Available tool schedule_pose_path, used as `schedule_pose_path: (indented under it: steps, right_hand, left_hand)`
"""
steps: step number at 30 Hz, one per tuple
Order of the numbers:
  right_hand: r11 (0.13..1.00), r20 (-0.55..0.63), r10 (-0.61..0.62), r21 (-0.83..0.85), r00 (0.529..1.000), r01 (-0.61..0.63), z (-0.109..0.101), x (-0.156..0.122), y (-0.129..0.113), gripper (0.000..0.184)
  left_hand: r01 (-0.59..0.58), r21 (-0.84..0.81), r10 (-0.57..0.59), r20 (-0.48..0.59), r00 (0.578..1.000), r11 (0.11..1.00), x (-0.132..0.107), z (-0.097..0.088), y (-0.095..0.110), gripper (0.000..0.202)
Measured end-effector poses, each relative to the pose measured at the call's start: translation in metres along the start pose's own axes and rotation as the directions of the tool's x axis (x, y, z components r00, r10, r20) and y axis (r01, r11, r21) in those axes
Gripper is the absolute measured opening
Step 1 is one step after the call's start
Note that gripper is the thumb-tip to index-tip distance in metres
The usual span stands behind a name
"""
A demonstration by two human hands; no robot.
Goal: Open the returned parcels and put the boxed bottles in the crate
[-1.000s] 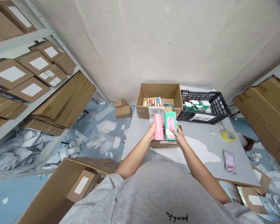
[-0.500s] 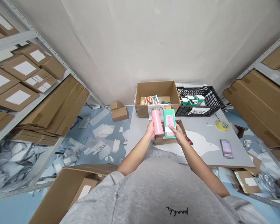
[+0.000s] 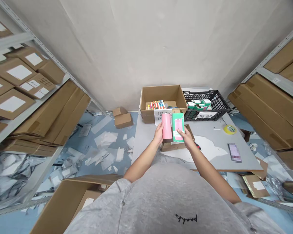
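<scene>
In my left hand (image 3: 158,133) is a pink thermos bottle (image 3: 166,126), held upright with the fingers wrapped round its left side. Beside it, my right hand (image 3: 187,137) grips a green box (image 3: 178,117) that has a pink bottle pictured on its front. Bottle and box are side by side, close together. Under them on the table sits a small open cardboard box (image 3: 175,146), partly covered by my hands and what they hold. A red and black tool (image 3: 197,146) lies partly hidden by my right wrist.
On the table (image 3: 146,136) stand a large cardboard box (image 3: 148,116) and a black crate (image 3: 218,113) with green boxes. Yellow tape (image 3: 230,129) and a blurred phone (image 3: 234,152) lie right. Shelves with cartons (image 3: 18,70) flank both sides. Papers (image 3: 105,138) litter the floor.
The pink bottle has turned in my left hand and stands straighter, nearer the green box. My right hand keeps its grip on the box. The view has shifted slightly.
</scene>
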State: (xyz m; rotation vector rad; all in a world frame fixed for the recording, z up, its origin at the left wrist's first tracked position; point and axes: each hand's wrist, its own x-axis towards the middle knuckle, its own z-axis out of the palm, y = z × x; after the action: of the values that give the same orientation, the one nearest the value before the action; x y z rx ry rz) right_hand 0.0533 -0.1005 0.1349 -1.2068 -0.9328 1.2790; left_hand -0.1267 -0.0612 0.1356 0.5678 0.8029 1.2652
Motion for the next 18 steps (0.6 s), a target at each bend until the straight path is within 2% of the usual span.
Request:
schedule_pose_path:
  steps: [2, 6, 13, 15, 18]
  right_hand:
    - [1.0, 0.012, -0.007, -0.013, 1.0, 0.007, 0.0, 0.0, 0.001, 0.076]
    - [1.0, 0.025, -0.007, -0.002, 1.0, 0.007, -0.001, -0.001, 0.001, 0.078]
    - [1.0, 0.028, -0.013, -0.012, 1.0, 0.013, -0.008, 0.001, -0.002, 0.078]
    - [1.0, 0.019, 0.0, -0.002, 1.0, 0.0, -0.012, 0.003, -0.002, 0.075]
    - [0.999, 0.015, 0.02, 0.032, 1.0, -0.02, -0.019, 0.008, -0.001, 0.069]
  left_hand:
    - [0.02, -0.006, -0.02, -0.026, 0.999, 1.0, 0.0, 0.001, -0.004, 0.06]
    - [0.043, 0.046, -0.042, -0.005, 0.999, 0.998, -0.003, 0.003, -0.004, 0.067]
    - [0.021, 0.038, -0.025, 0.1, 0.995, 0.999, -0.006, 0.009, -0.003, 0.054]
    - [0.008, 0.025, -0.009, 0.059, 0.998, 1.0, -0.004, 0.013, -0.008, 0.055]
    - [-0.019, 0.033, 0.021, -0.07, 0.997, 0.999, 0.0, 0.018, -0.017, 0.052]
